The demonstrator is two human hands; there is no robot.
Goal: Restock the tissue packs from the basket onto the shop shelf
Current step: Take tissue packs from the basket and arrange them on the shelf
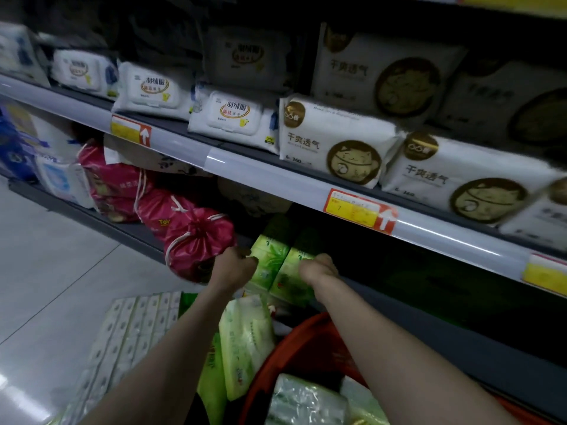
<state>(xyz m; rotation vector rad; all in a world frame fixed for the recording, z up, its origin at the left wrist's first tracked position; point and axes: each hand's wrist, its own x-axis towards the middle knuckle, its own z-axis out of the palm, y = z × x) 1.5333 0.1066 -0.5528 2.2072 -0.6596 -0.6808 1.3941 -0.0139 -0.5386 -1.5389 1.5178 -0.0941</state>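
The two green tissue packs (pixel 277 266) are side by side in the lower middle of the frame, at the front edge of the bottom shelf (pixel 429 320), just above the red basket (pixel 303 338). The left hand (pixel 237 265) is at the left side of the pair with its fingers curled on the wrapper. The right hand (pixel 319 268) is at the right side and its fingers bend round the edge, but the picture is blurred and their tips are hidden.

I judge these packs to be light and soft: paper inside a thin glossy film that gives under pressure and can slide. Squeezing the pair from both outer sides, as the hands do, should keep them together. It is better to hold the broad sides than the loose film ends.

More pale green packs (pixel 245 342) lie in the basket. The red drawstring bags (pixel 196 240) stand just left of the pair, touching the left hand or nearly.
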